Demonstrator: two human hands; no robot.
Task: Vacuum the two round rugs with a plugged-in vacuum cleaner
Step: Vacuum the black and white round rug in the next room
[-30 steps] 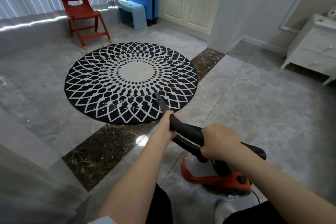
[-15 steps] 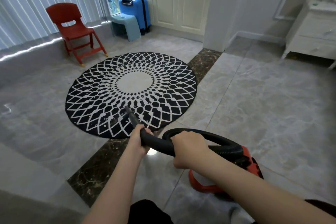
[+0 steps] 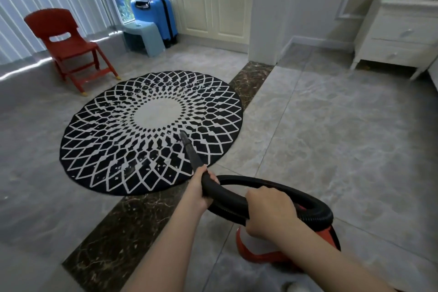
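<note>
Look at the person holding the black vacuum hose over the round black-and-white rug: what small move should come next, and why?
Probably draw the narrow black nozzle slowly across the round black-and-white patterned rug. Its tip already lies over the pattern just below the white centre, the left hand and right hand both grip the black ribbed hose, and most of the rug lies beyond it.

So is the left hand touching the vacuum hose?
Touching. The head view shows the left hand with fingers curled round the front end of the black hose, just behind the nozzle over the rug.
</note>
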